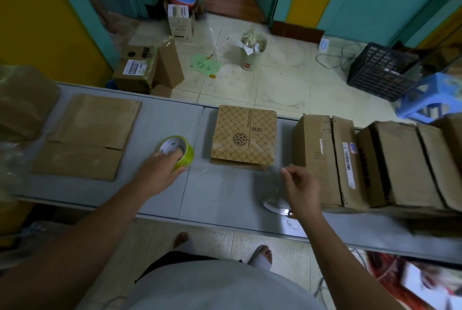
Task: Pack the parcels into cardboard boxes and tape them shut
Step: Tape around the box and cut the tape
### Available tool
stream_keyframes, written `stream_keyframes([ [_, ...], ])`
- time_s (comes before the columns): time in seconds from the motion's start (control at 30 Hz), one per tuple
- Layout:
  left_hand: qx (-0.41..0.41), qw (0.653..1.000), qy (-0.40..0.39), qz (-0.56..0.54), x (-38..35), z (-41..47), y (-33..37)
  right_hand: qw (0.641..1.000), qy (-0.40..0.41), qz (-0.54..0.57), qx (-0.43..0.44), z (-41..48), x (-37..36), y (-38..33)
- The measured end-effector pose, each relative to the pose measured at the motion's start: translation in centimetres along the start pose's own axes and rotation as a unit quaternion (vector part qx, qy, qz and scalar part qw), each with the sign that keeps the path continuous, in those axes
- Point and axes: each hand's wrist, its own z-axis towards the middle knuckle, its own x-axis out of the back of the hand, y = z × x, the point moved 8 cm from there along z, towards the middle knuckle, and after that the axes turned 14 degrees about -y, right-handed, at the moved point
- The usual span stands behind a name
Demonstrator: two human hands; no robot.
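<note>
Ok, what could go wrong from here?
The bare knife blade lies at the grey table's near edge, just beneath the right hand: a cut, or a knock off the edge. The left hand grips the yellow-green tape roll, so the patterned cardboard box, unheld, may slide when taped.

We wear a pale grey shirt [225, 289], plain and smooth, which fills the bottom of the view well behind the fingers of both hands. Just past its hem, on the side of the left hand [157, 174], a strip of dark garment [170, 263] shows. Back from the fingers of that hand and of the right hand [301, 188], our forearms are bare. On our feet are white slippers [260, 262] with a broad strap, with the toes showing beyond it.
</note>
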Motion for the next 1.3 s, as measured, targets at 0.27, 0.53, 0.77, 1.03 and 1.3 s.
stream_keyframes([
  [0.27, 0.045, 0.995, -0.010, -0.087, 0.3, 0.7, 0.6, 0.999, 0.011, 0.037, -0.005, 2.3, -1.5, -0.6],
  [0.53, 0.062, 0.982, -0.128, -0.121, 0.2, 1.5, 2.9, 0.999, 0.039, 0.022, 0.016, -0.2, -1.2, -1.1],
  [0.77, -0.045, 0.996, -0.054, -0.048, 3.9, 6.8, 9.1, 0.998, 0.034, -0.017, 0.053, -2.0, -1.0, -1.5],
  [1.03, -0.096, 0.976, -0.186, 0.055, 0.4, 11.1, 11.1, 0.999, 0.015, -0.008, 0.049, -2.3, -0.9, -1.1],
  [1.3, -0.087, 0.987, -0.131, 0.037, 3.7, 11.2, 10.8, 0.997, 0.015, -0.022, 0.067, -1.7, 0.2, -2.7],
])
